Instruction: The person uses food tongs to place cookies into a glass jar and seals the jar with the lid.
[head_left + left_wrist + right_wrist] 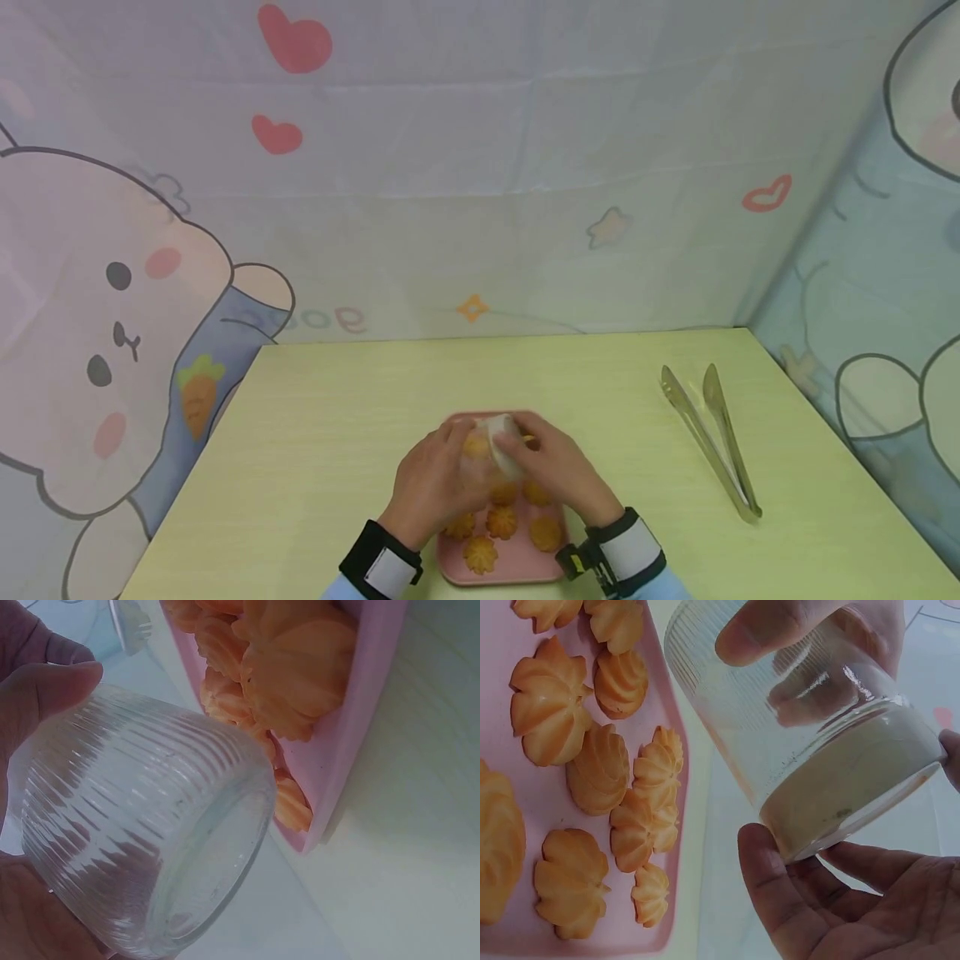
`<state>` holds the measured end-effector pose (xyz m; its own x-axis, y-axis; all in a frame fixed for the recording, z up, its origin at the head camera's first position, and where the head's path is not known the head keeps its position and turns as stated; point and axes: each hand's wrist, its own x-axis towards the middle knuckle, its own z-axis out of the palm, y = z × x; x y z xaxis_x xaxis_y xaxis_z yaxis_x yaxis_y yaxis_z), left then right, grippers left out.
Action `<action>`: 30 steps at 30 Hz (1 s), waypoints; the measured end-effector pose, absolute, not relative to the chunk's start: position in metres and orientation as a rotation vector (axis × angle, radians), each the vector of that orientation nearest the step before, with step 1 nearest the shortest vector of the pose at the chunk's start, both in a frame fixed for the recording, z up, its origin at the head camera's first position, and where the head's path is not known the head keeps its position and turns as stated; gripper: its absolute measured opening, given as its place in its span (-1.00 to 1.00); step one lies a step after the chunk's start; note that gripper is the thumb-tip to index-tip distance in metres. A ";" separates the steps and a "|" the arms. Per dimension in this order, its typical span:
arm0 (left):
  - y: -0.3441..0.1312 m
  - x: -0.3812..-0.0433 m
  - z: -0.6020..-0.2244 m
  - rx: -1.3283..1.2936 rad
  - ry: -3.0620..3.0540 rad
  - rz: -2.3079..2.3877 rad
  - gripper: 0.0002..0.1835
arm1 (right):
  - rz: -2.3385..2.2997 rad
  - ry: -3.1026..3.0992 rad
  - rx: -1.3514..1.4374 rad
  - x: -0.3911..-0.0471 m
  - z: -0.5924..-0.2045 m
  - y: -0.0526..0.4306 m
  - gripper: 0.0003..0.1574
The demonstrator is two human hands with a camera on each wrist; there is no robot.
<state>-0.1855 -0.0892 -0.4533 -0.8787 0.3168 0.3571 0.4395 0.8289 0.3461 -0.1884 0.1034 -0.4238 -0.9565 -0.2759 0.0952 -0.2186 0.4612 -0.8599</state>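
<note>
My left hand (431,482) grips the body of a clear ribbed glass jar (142,802), its thumb lying along the side. The jar is tilted over on its side above a pink tray (521,567). A pale lid (855,780) covers its mouth, and I see nothing inside the glass. At that end my right hand (564,468) holds the lid by its rim between thumb and fingers. Golden swirl-shaped cookies (502,522) lie spread over the tray below both hands, some of them hidden by the hands in the head view.
Metal tongs (720,446) lie spread on the pale yellow table (337,400), to the right of the tray. A cloth backdrop (450,167) printed with hearts and cartoon animals rises behind the table and along its sides.
</note>
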 end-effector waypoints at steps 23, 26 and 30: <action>-0.088 -0.186 -0.453 -0.537 -2.759 -0.599 -0.26 | -1.475 2.619 -0.336 -0.191 -0.422 0.103 -0.16; -0.089 -0.186 -0.452 -0.548 -2.755 -0.594 -0.24 | -1.482 2.628 -0.333 -0.192 -0.422 0.102 -0.28; -0.089 -0.186 -0.452 -0.552 -2.762 -0.588 -0.21 | -1.500 2.620 -0.410 -0.192 -0.421 0.104 -0.32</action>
